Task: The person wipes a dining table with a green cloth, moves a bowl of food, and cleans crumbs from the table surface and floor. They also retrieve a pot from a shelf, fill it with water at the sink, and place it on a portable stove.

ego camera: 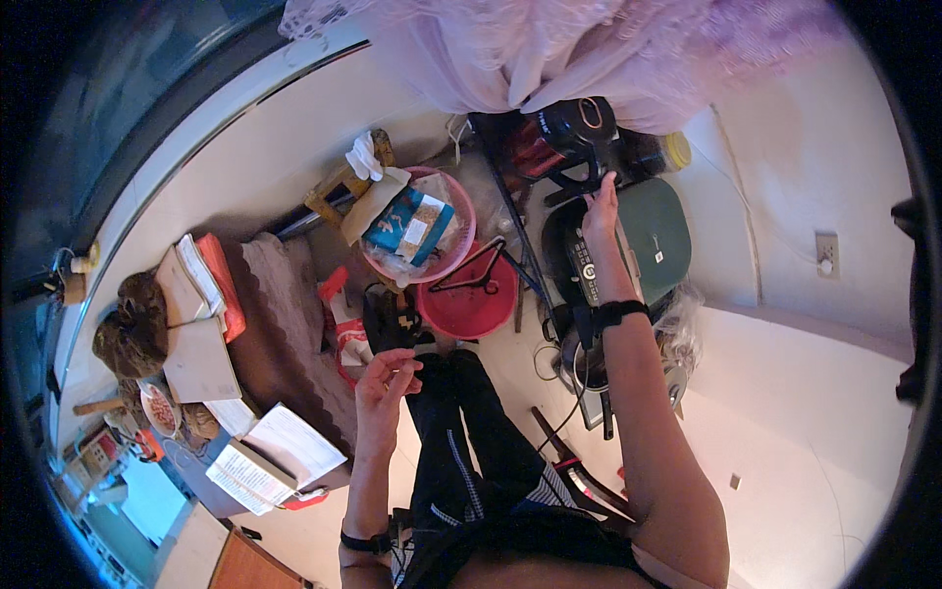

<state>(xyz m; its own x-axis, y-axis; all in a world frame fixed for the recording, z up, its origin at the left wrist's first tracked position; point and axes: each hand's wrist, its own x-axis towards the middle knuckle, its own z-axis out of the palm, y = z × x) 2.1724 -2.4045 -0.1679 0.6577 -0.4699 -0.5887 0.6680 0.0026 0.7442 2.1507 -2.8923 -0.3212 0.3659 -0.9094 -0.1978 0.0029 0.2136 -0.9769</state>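
Observation:
My right hand [603, 210] reaches forward to the dark handle of a black and red electric kettle or similar appliance [548, 143]; its fingertips are at the handle, and whether they grip it cannot be told. Below that forearm lies a black appliance with a control panel [585, 269], beside a green lid or case [655, 234]. My left hand [386, 379] is raised over my legs with its fingers apart and nothing in it. Near it stand a red basin [482, 313] with a black clothes hanger [486, 278] across it, and a pink basket [468, 213] holding a blue packet [397, 221].
Pink lace fabric [530, 51] hangs over the far end. At the left, a brown-covered surface holds open books [294, 445], papers and a bowl of pinkish pieces [160, 407]. A wall socket [827, 254] with a plug is at the right. A cable hangs by my right forearm.

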